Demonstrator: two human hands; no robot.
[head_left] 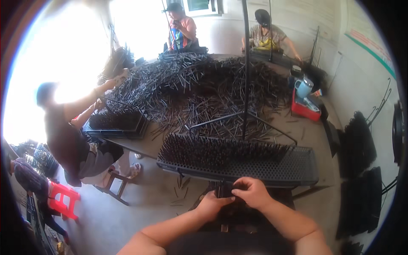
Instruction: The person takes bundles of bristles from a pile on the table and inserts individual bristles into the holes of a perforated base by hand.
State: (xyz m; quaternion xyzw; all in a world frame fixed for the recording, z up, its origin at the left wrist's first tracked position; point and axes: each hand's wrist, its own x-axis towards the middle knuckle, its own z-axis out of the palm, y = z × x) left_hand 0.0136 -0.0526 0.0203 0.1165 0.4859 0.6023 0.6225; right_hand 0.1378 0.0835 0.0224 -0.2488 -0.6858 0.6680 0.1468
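In front of my body, just below the near edge of a black perforated tray (304,163), my two hands work close together. My left hand (210,205) is closed around a few thin dark sticks (219,189) that point up toward the tray. Its thumb reaches across toward the other hand. The fingers of my right hand (253,194) are curled in beside the sticks; what they pinch, if anything, is too small and dark to make out. Dark upright sticks (208,153) fill the left and middle of the tray, and bare holes show at its right end.
A big heap of loose dark sticks (178,80) covers the table (170,136) beyond the tray. A black metal stand (245,85) rises behind the tray. At right, a red box (302,111) sits near a light blue mug (303,88). Several people work around the table.
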